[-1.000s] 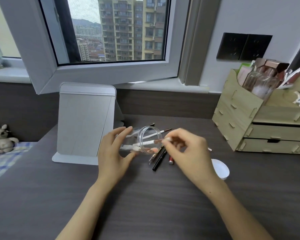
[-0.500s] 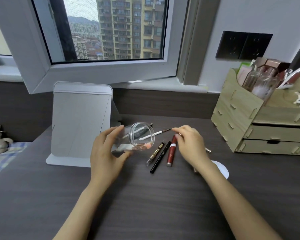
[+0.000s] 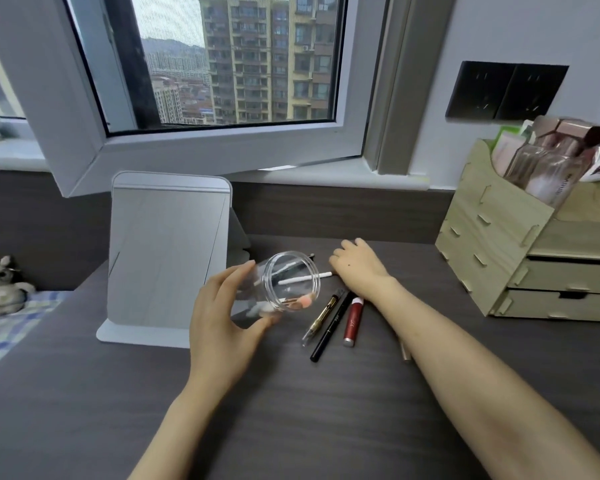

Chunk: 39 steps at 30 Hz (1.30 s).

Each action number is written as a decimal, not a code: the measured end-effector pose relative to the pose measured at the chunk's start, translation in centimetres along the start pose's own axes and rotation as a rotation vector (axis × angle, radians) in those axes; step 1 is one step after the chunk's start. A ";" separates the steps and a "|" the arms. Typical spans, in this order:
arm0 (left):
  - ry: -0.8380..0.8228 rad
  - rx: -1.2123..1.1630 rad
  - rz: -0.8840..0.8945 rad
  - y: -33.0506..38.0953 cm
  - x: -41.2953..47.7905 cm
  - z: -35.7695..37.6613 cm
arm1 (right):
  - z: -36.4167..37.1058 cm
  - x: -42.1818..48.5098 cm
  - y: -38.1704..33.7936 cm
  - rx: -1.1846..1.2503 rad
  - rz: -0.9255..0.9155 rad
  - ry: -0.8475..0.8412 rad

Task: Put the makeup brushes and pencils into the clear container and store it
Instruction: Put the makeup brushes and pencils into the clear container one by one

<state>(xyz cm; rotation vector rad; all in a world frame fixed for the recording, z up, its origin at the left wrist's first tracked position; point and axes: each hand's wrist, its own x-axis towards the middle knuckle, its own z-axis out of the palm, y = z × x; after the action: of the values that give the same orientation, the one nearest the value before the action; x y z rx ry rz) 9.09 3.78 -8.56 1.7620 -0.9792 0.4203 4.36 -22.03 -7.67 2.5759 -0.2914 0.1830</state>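
three pens (image 3: 329, 322) beside mirror (image 3: 166, 251)

Soft, overcast daylight comes through the window (image 3: 236, 60), leaving the dark desk (image 3: 291, 427) evenly lit with only faint shadows under the forearms. Wide-angle distortion bends the window frame and tilts the wooden organizer (image 3: 499, 244) (its contents look blurred). No harsh glare; centre reasonably sharp.

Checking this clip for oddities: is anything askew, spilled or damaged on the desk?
Nothing spilled or damaged. The clear container is tipped sideways in the left hand, deliberately it seems; three pencils lie loose beside it.
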 end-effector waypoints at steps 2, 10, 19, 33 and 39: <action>-0.008 0.001 -0.008 0.2 0.0 0.1 | 0.0 -0.7 0.5 -0.017 -0.046 -0.022; -0.013 0.017 0.017 0.1 -0.3 0.6 | -0.5 -2.0 1.4 0.002 -0.057 -0.161; -0.018 0.020 0.029 -0.1 -0.4 0.4 | -2.5 -4.5 2.3 0.318 0.278 0.092; -0.040 0.120 0.175 0.3 -0.7 0.8 | -14.0 -14.1 -3.8 0.842 0.286 0.693; -0.062 0.078 0.189 0.6 -0.7 0.6 | -11.8 -11.6 -6.5 0.718 0.373 0.633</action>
<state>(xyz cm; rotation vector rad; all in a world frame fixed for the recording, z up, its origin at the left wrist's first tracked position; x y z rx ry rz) 8.09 3.42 -8.89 1.7671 -1.1937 0.5320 -6.16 -8.45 -3.10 2.9156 -0.5285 1.4279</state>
